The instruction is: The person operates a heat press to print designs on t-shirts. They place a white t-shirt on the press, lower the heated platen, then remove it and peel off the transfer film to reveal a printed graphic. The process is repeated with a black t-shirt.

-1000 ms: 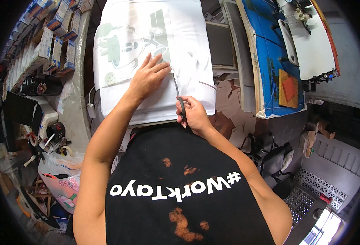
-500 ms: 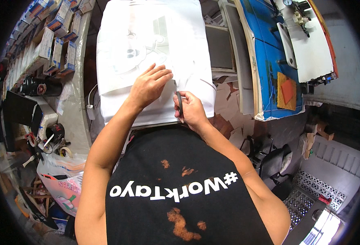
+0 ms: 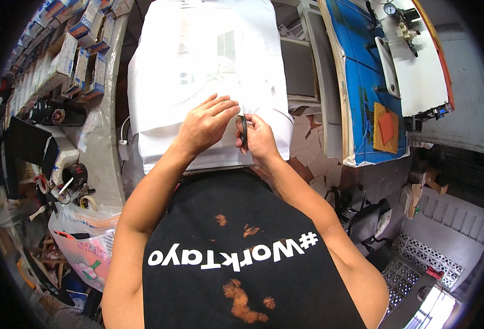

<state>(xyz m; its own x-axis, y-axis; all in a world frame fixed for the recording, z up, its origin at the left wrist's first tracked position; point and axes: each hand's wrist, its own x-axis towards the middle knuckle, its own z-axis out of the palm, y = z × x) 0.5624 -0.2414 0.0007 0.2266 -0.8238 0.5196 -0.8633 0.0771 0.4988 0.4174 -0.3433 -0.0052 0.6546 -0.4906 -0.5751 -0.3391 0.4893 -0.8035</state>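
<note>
A translucent white sheet (image 3: pixel 159 107) with a faint cartoon print lies over white fabric (image 3: pixel 209 159) on the work surface before me. My left hand (image 3: pixel 206 126) rests palm down on the sheet's lower part, its fingers stretched out toward the right. Just beside those fingertips, my right hand (image 3: pixel 260 140) grips dark-handled scissors (image 3: pixel 245 130). The scissors point away from me at the sheet's edge. Most of their blades cannot be made out, and my right fingers partly cover the handles.
Several narrow boxes (image 3: pixel 61 63) are stacked on the left-hand table, with a black cylinder (image 3: pixel 61 114) nearer me. To the right stands a blue-topped surface (image 3: pixel 360 82) bearing a yellow pad (image 3: pixel 384 140). A pressure gauge (image 3: pixel 390 9) sits beyond it.
Both hands have shifted slightly right and a little toward me relative to the print. Less of the scissor blades shows now. The left hand stays flat and the right keeps its grip.
</note>
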